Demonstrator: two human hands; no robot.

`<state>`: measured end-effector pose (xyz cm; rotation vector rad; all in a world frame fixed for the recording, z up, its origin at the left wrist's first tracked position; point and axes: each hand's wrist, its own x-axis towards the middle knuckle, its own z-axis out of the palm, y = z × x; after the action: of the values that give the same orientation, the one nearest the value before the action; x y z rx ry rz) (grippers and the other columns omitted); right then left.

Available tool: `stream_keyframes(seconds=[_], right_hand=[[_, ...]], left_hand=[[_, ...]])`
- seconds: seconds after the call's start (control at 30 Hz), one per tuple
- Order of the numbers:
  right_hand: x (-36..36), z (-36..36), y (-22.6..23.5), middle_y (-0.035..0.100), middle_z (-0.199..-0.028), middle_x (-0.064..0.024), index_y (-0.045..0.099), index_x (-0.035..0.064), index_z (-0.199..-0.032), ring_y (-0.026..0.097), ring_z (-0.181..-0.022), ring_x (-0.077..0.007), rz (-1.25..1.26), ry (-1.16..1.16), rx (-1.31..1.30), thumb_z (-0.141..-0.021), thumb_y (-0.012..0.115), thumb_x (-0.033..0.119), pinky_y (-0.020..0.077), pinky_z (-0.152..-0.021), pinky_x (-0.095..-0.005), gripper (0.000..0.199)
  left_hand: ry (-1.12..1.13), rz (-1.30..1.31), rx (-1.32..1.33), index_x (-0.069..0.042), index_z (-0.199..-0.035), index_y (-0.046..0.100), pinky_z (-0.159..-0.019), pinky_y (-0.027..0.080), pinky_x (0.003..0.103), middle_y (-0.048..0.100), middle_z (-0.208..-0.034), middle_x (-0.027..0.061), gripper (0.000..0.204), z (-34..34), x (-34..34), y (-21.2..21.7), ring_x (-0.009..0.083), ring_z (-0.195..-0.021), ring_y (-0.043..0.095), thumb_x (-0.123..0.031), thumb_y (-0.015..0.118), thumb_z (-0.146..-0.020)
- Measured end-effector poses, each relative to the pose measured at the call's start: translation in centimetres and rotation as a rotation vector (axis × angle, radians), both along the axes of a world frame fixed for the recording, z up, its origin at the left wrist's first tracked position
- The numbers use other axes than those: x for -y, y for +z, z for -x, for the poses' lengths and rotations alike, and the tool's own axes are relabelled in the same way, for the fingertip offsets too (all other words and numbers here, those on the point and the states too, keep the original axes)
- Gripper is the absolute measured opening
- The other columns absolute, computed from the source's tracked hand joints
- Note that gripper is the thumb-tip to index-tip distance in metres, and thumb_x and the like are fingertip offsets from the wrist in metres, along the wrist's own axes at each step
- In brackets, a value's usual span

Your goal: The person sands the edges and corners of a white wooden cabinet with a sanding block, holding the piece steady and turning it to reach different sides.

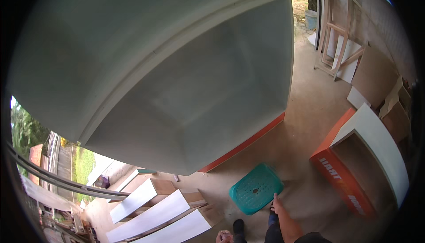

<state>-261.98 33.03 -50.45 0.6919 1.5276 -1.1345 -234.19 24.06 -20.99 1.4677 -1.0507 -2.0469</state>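
A green plastic stool point(253, 190) with a perforated, rounded rectangular top stands on the floor just ahead of my feet. My right hand point(276, 204) reaches to its near right edge, the fingers at the rim. Low in the picture, my left hand point(224, 237) is curled closed beside my dark shoe, away from the stool. Whatever it may hold is hidden. Beyond the stool rises a large grey open-fronted cabinet point(230, 79) with an orange strip along its lower edge.
White-topped wooden boxes point(155, 216) lie at the lower left. To the right stands an orange and white cabinet point(341, 176) with an opening. Wooden frames point(338, 30) and brown boards point(376, 72) lean against the right wall. A bucket point(311, 19) sits farther back.
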Motion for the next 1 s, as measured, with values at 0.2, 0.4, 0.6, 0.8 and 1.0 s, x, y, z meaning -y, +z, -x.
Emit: stream_keyframes(seconds=[0.2,0.4,0.6,0.8,1.0], right_hand=[[-2.5,2.3,16.7,0.068,-0.123,-0.0082,0.061,0.0022,-0.139,0.065,-0.106,-0.0190,0.370,0.265,-0.129,-0.100,0.070,0.041,0.0549,-0.077,-0.0340,0.055],[-0.2,4.2,39.5,0.055,-0.148,-0.0099,0.047,-0.0003,-0.152,0.052,-0.134,-0.0197,1.014,0.404,-0.364,-0.114,0.046,0.036,0.0418,-0.113,-0.0368,0.053],[2.0,6.0,49.2,0.050,-0.152,-0.0105,0.042,-0.0002,-0.156,0.049,-0.137,-0.0207,1.020,0.516,-0.479,-0.116,0.037,0.039,0.0376,-0.117,-0.0345,0.056],[5.7,9.6,48.9,0.058,-0.136,-0.0065,0.054,-0.0022,-0.143,0.054,-0.128,-0.0168,1.088,0.611,-0.413,-0.115,0.038,0.043,0.0431,-0.112,-0.0343,0.056],[12.6,14.0,49.2,0.063,-0.130,-0.0035,0.060,-0.0016,-0.138,0.056,-0.122,-0.0133,0.953,0.825,-0.305,-0.112,0.047,0.047,0.0461,-0.107,-0.0317,0.057]], left_hand=[[-0.149,0.420,0.141,-0.007,-0.104,0.056,-0.055,0.052,0.029,0.062,-0.080,0.0053,0.026,11.9,2.3,9.4,0.0148,-0.064,0.061,-0.026,0.070,-0.093],[-0.045,0.351,-0.040,-0.005,-0.103,0.051,-0.075,0.049,0.029,0.058,-0.090,0.0036,0.035,20.7,2.6,14.2,0.0114,-0.083,0.057,-0.017,0.079,-0.085],[0.062,0.642,-0.176,-0.005,-0.107,0.051,-0.076,0.046,0.030,0.053,-0.092,0.0033,0.036,25.6,2.0,22.3,0.0131,-0.083,0.052,-0.022,0.074,-0.085],[0.092,0.799,-0.239,-0.005,-0.113,0.047,-0.077,0.045,0.032,0.050,-0.095,0.0039,0.040,27.7,5.8,24.3,0.0140,-0.081,0.050,-0.023,0.069,-0.086],[0.184,0.765,-0.195,-0.002,-0.119,0.048,-0.080,0.047,0.035,0.050,-0.095,0.0048,0.042,30.6,11.1,19.2,0.0177,-0.085,0.053,-0.026,0.066,-0.090]])
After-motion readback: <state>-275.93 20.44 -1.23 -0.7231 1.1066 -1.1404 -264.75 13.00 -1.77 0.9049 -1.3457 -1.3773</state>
